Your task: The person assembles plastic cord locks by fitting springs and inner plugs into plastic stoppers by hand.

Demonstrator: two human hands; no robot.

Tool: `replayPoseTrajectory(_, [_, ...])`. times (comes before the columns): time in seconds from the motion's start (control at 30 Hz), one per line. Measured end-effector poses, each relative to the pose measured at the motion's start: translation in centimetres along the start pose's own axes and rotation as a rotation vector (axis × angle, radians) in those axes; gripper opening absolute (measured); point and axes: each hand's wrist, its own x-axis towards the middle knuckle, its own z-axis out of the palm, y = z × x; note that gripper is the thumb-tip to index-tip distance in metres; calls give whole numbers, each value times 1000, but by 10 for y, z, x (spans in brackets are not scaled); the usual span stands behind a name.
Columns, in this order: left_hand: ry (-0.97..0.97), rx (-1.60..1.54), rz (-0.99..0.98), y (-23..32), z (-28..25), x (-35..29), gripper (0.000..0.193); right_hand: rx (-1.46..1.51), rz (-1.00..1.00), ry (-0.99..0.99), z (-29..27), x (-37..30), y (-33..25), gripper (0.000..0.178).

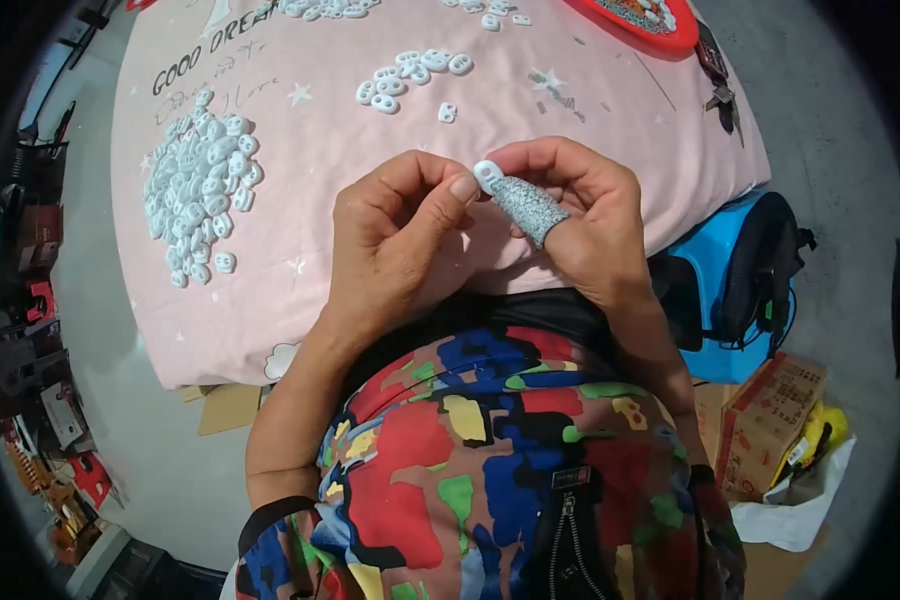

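Note:
In front of me, over the pink cloth, my right hand (592, 212) pinches a small white oval plastic piece with holes (488, 174) between thumb and index finger. A grey speckled finger sleeve (530, 208) covers that thumb. My left hand (395, 225) is closed, thumb against index finger, its tips right at the piece's left edge; whatever they grip is too small to make out. A large heap of similar white pieces (198, 185) lies to the left. Beyond my hands are a smaller group (410, 72) and one lone piece (448, 113).
More white pieces (325, 8) lie at the far edge. A red tray (662, 42) with grey and white contents stands at the far right, near keys (722, 100). Right of the pink cloth (270, 270) are a blue bag (745, 270) and a cardboard box (770, 425).

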Motion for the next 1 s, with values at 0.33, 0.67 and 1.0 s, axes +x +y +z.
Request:
replayPoseTrajectory(0.33, [-45, -69, -63, 2, -5, 1, 17, 6, -11, -45, -8, 2, 0, 23])
replayPoseTrajectory(0.67, [34, -39, -6, 3, 2, -3, 16, 55, 33, -26, -1, 0, -7, 21])
replayPoseTrajectory(1.0, [77, 45, 30, 3, 3, -4, 15, 77, 21, -25, 1, 0, -2, 20])
